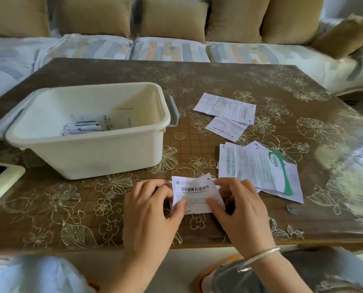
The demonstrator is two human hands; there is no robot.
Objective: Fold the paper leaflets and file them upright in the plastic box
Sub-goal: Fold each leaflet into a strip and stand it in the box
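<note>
Leaflet is pinched at both side edges by left hand and right hand, near table edge beside plastic box. Edges should be aligned, crease pressed flat; 3 loose piles remain.

Boxes: one plastic box.
Hands: two, left hand and right hand.
Leaflet pinched between them: one, the held leaflet.
Flat leaflets, far side: two, a larger sheet and a smaller sheet.
Overlapping pile: three sheets at least, I can't count further.
Folded papers in the box: several, too bunched to count.
Phones: one phone.
Cushions: six.
Bracelets: one bracelet.
</note>
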